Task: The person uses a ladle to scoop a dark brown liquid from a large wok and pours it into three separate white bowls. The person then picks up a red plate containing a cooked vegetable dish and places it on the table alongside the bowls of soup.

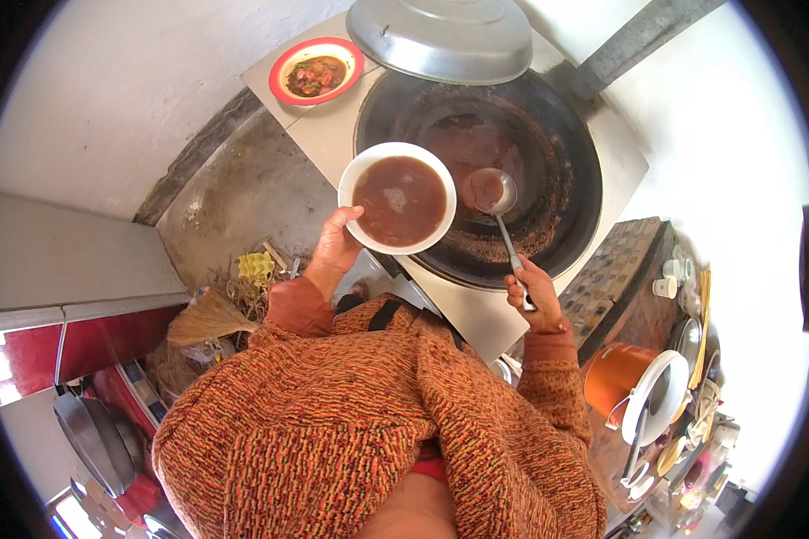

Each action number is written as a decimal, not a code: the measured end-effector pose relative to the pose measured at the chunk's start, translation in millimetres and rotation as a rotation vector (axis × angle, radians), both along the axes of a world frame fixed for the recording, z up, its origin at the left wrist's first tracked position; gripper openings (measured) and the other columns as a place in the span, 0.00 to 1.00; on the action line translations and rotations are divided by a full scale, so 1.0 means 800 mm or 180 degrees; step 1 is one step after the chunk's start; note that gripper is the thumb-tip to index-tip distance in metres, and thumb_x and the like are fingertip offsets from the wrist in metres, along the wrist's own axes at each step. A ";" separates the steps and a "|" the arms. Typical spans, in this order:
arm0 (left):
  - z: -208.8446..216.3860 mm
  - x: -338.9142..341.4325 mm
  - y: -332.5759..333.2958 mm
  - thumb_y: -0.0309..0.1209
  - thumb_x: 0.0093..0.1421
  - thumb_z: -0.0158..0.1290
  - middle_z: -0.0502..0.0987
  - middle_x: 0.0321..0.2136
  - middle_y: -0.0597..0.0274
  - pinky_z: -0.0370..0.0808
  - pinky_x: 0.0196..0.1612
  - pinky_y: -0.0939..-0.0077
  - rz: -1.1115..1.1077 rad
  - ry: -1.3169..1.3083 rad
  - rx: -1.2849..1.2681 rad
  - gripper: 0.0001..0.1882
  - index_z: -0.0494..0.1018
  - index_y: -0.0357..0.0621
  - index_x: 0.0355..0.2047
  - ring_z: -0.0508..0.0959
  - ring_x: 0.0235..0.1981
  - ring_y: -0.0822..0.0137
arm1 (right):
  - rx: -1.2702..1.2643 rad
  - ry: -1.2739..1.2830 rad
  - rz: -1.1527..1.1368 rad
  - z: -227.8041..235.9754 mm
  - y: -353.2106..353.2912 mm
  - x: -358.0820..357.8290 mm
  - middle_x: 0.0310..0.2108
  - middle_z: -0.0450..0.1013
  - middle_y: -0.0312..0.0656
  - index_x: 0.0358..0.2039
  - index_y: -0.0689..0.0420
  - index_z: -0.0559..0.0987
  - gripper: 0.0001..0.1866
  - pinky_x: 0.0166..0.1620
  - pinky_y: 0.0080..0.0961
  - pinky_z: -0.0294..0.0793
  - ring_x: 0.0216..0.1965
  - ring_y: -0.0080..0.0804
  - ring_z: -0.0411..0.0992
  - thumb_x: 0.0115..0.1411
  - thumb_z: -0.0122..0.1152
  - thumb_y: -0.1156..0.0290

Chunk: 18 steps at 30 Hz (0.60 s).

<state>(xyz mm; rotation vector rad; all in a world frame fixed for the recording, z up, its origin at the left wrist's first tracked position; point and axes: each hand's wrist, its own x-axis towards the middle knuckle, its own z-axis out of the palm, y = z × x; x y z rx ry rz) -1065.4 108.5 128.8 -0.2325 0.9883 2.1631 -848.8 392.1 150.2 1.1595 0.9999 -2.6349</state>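
My left hand [335,241] grips the rim of a white bowl [351,171], thumb on top and the other fingers underneath. Reddish-brown soup [400,199] fills much of the bowl, which is held over the left edge of a large black wok [577,171]. In my right hand [532,292] is the handle of a metal ladle [505,203]. The ladle's head is inside the wok, to the right of the bowl, with brown liquid in it. More of the same brown liquid [463,144] lies in the wok's bottom, and residue crusts the wok's sides.
A large metal lid [440,40] rests at the wok's far side. On the tiled stove top [328,135] stands a red-rimmed plate [355,56] of food. An orange bucket [613,388] is at the right. Straw, a broom [208,319] and a yellow egg tray [256,267] lie at left.
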 end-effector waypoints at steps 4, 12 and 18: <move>-0.014 -0.001 0.007 0.37 0.46 0.57 0.69 0.48 0.55 0.63 0.53 0.54 -0.0068 -0.0066 -0.0058 0.33 0.63 0.42 0.53 0.68 0.50 0.56 | 0.0138 0.0262 0.0062 0.053 -0.020 0.018 0.24 0.66 0.42 0.62 0.55 0.52 0.27 0.16 0.18 0.59 0.15 0.20 0.58 0.62 0.41 0.77; -0.021 -0.004 0.022 0.37 0.47 0.56 0.70 0.47 0.56 0.64 0.51 0.55 -0.0073 -0.0112 -0.0133 0.31 0.64 0.43 0.52 0.68 0.49 0.57 | 0.0584 0.0821 0.0152 0.126 -0.051 0.040 0.25 0.68 0.41 0.64 0.53 0.52 0.30 0.13 0.15 0.61 0.12 0.18 0.59 0.62 0.46 0.76; -0.013 -0.013 0.036 0.35 0.50 0.55 0.68 0.46 0.60 0.69 0.47 0.54 -0.0065 -0.0058 -0.0037 0.24 0.64 0.44 0.48 0.68 0.48 0.61 | 0.1268 0.0667 0.0324 0.138 -0.071 0.045 0.24 0.68 0.38 0.64 0.54 0.51 0.31 0.14 0.12 0.60 0.12 0.16 0.60 0.62 0.46 0.77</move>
